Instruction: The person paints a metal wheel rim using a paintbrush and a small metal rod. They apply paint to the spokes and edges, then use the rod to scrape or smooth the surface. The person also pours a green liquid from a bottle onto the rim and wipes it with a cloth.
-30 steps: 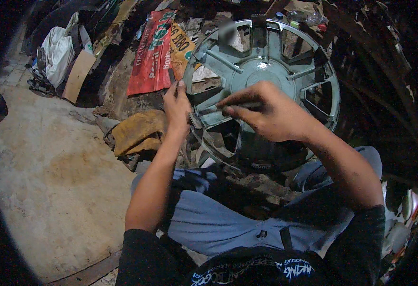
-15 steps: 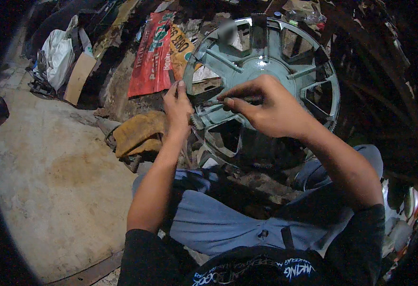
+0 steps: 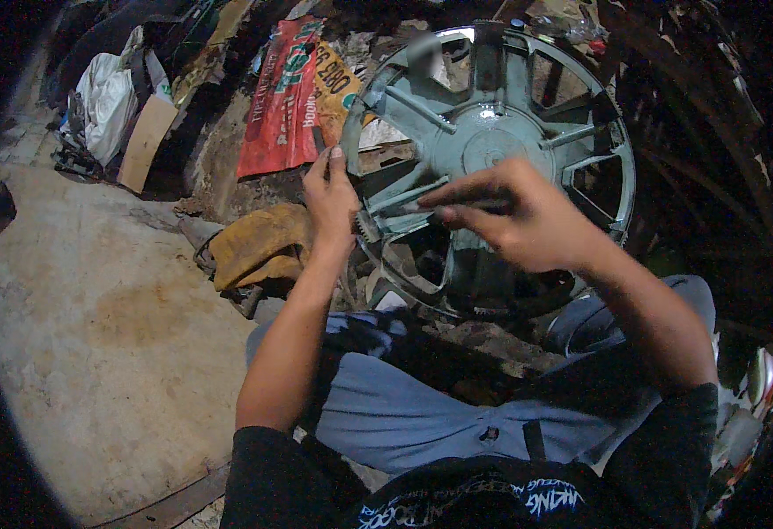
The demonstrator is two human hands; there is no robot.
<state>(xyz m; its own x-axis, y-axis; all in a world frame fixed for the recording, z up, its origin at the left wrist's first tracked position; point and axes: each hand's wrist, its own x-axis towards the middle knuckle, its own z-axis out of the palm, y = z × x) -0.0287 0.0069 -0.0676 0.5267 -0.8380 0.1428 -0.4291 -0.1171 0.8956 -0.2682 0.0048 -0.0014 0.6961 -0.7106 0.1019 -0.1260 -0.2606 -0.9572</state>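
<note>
Fingers (image 3: 457,196) of both hands pinched on a grey-green spoked wheel (image 3: 527,132), paint dull and worn.

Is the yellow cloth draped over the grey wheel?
No, the yellow cloth lies crumpled on the ground to the left of the grey wheel, beside the left hand, not over it.

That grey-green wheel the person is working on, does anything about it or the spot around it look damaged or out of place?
The wheel itself shows no clear damage. It stands amid clutter, though: a crumpled yellow cloth lies on the ground beside it and a red printed sheet lies askew behind.
</note>
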